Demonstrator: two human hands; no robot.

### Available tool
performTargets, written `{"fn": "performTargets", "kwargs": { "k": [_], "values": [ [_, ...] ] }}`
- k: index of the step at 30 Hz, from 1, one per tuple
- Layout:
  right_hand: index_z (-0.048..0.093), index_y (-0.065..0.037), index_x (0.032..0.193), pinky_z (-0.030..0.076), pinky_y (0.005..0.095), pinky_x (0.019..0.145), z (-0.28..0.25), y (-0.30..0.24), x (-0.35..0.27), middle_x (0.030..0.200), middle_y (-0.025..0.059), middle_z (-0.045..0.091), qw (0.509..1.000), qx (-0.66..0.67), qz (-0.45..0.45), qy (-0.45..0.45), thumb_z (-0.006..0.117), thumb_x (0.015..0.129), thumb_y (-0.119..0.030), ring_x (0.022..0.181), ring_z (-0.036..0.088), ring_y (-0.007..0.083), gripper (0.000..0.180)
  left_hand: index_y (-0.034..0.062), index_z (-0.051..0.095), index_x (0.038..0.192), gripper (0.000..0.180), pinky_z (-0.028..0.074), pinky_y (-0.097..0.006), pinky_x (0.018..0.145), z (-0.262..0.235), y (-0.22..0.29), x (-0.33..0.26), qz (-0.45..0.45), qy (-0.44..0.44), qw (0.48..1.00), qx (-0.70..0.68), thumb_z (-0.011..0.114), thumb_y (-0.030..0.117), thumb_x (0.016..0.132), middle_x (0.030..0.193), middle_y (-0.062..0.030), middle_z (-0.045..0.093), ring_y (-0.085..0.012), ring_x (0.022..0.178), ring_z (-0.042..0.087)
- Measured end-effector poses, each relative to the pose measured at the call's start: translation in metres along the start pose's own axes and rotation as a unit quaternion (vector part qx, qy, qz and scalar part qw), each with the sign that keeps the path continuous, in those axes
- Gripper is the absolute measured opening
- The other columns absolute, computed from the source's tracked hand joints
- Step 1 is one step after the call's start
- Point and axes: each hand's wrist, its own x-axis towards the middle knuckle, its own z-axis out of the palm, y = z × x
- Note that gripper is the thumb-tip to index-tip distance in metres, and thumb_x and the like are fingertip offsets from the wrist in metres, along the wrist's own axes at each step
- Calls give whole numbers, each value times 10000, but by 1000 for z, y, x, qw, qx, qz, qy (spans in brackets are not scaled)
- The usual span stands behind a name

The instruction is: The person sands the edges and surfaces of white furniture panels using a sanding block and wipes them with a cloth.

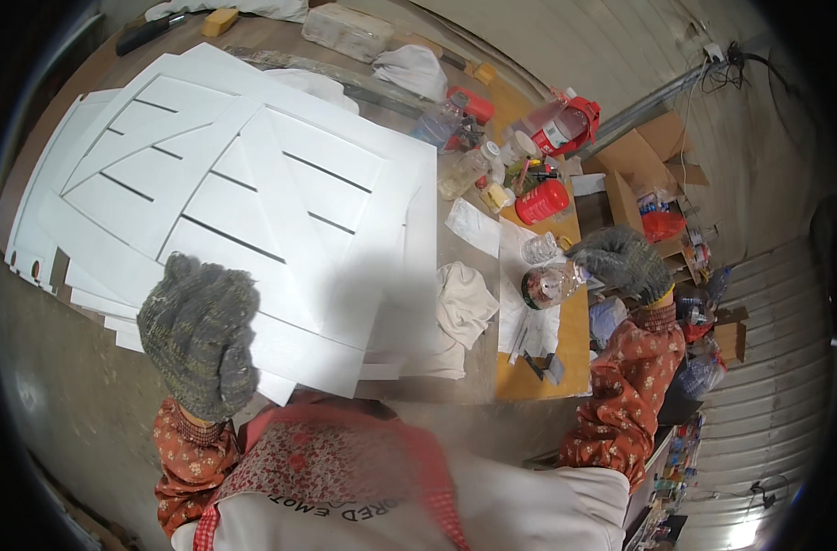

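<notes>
A stack of white panels [326, 266] with dark slots and grooved lines lies on the table to the left. My left hand [201, 335], in a dark grey knitted glove, is over the stack's near edge with its fingers curled. What it holds, if anything, is hidden. To the right, my right hand [625, 262], in a matching glove, is closed at the neck of a clear plastic bottle [549, 285]. The bottle is tilted, with its dark end pointing left, above a white paper sheet [519, 326]. Another small clear bottle [539, 247] is just beyond it.
A crumpled cream cloth [464, 303] lies between the panels and the paper. Behind are a red container [541, 201], a clear jar [469, 172] and large red-labelled bottles [565, 124]. Cardboard boxes [643, 161] stand at the right. A wrapped block [348, 32] is at the far edge.
</notes>
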Motion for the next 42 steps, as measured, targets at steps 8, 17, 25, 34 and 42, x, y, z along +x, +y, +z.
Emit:
{"fn": "performTargets", "kwargs": {
  "k": [8, 17, 25, 34, 42],
  "values": [
    [734, -78, 879, 515, 475, 766, 35, 181, 48, 918, 204, 686, 910, -351, 168, 143, 571, 819, -283, 884, 653, 393, 269, 39, 678, 1040, 319, 417, -533, 1043, 2, 0, -1, -9, -12, 1000, 17, 419, 159, 897, 1062, -112, 685, -331, 1063, 622],
    [715, -138, 899, 506, 469, 768, 122, 237, 112, 961, 120, 689, 851, -410, 183, 271, 590, 806, -355, 893, 654, 355, 267, -23, 645, 1019, 276, 369, -542, 1053, 7, 0, -8, -44, -20, 999, 6, 489, 139, 859, 1074, -172, 671, -401, 1086, 591],
    [638, -97, 1066, 506, 441, 767, 170, 118, 82, 1097, 93, 639, 914, -294, -214, 183, 645, 815, -404, 932, 625, 307, 396, -29, 649, 979, 249, 305, -573, 1115, 12, 0, -15, -110, 15, 993, -40, 489, 128, 869, 1072, -186, 679, -386, 1134, 575],
    [585, -77, 1192, 425, 422, 930, 259, 43, 59, 1126, 107, 597, 927, -258, -151, 226, 614, 876, -254, 1048, 566, 285, 363, -2, 670, 972, 317, 352, -560, 1087, 6, -5, -5, -63, -11, 998, -7, 471, 212, 852, 1017, -161, 696, -355, 1083, 612],
    [697, -80, 1009, 459, 479, 968, 142, -91, 33, 964, 133, 663, 846, 47, -368, 383, 644, 800, -94, 955, 621, 337, 216, 75, 692, 939, 262, 446, -494, 999, 5, -8, -4, -22, 40, 998, 47, 473, 178, 838, 943, -84, 710, -301, 940, 652]
  ]
}}
